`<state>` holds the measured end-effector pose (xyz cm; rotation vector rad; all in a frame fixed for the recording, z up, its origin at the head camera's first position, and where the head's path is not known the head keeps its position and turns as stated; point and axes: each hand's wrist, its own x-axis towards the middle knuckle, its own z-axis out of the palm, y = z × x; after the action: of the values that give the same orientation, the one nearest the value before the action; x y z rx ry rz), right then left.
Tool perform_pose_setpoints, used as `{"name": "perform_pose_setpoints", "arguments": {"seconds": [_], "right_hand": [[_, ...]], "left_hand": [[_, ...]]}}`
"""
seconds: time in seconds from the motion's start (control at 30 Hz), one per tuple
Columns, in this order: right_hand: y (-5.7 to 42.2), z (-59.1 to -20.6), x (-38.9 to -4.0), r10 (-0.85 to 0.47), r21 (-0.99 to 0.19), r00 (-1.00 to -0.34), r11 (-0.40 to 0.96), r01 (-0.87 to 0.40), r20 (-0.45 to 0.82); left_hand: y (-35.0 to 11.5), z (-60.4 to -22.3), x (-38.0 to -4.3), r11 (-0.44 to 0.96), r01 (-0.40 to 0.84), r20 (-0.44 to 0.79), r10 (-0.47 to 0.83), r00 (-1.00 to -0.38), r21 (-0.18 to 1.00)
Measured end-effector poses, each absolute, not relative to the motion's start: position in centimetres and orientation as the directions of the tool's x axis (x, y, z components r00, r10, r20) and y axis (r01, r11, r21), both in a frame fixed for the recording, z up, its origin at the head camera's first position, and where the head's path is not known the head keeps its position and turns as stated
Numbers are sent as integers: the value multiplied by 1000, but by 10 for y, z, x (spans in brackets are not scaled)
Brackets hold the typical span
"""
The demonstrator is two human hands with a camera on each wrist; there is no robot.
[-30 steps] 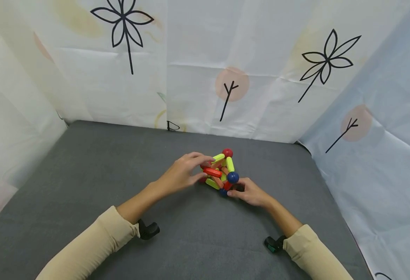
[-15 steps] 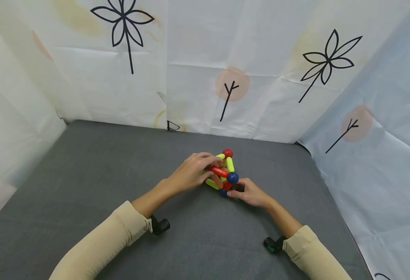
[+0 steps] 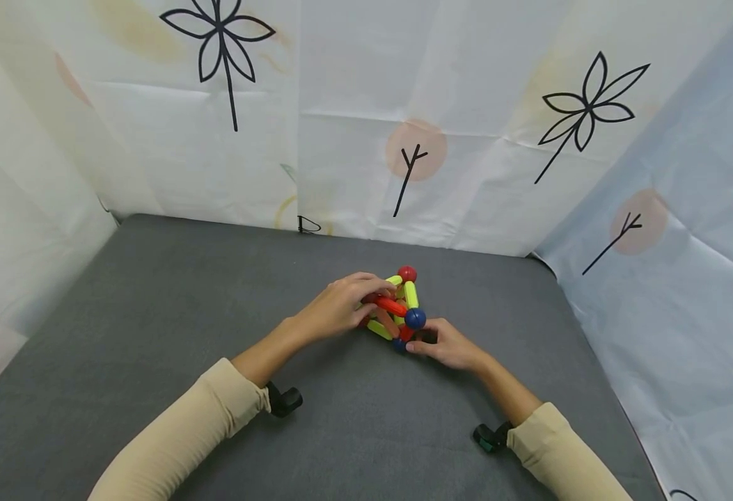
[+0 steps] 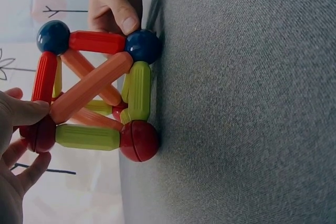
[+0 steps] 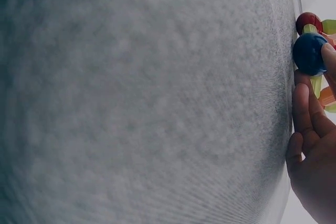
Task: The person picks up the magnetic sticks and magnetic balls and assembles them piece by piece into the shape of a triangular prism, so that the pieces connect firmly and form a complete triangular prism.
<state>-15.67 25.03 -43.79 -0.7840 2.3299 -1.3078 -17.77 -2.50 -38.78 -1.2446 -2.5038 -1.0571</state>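
Observation:
A frame of magnetic rods and balls stands on the grey table, with yellow-green rods (image 4: 88,137), orange rods (image 4: 92,86) and red rods. My left hand (image 3: 337,309) holds its upper left corner: the thumb lies where a red rod (image 3: 390,304) meets a red ball (image 4: 43,137), and fingers reach round that ball. This rod runs across to the upper blue ball (image 3: 415,319). At the lower right corner my right hand (image 3: 447,346) pinches the lower blue ball (image 4: 144,46), thumb on its surface. The left hand covers part of the frame's far side in the head view.
The grey cloth-covered table (image 3: 216,278) spreads around the frame. White curtains (image 3: 353,104) with flower and tree prints stand behind it and at both sides. A dark wrist device (image 3: 286,402) sits at the left cuff, another device (image 3: 490,437) at the right.
My left hand has moved right with the red rod, whose end now meets the upper blue ball where a gap showed earlier. It has since drawn back slightly left. The right hand stays put.

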Motion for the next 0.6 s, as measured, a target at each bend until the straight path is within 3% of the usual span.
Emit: {"name": "perform_pose_setpoints", "arguments": {"seconds": [0.37,0.6], "right_hand": [[245,-439,-158,-623,-857,-782,404,-321,-1],[258,-427,-159,-587,-845,-809,423,-326,18]], "left_hand": [[-39,-389,-189,281,739,468,624,-625,613],[-66,-391,-201,258,627,405,575,-711,735]]}}
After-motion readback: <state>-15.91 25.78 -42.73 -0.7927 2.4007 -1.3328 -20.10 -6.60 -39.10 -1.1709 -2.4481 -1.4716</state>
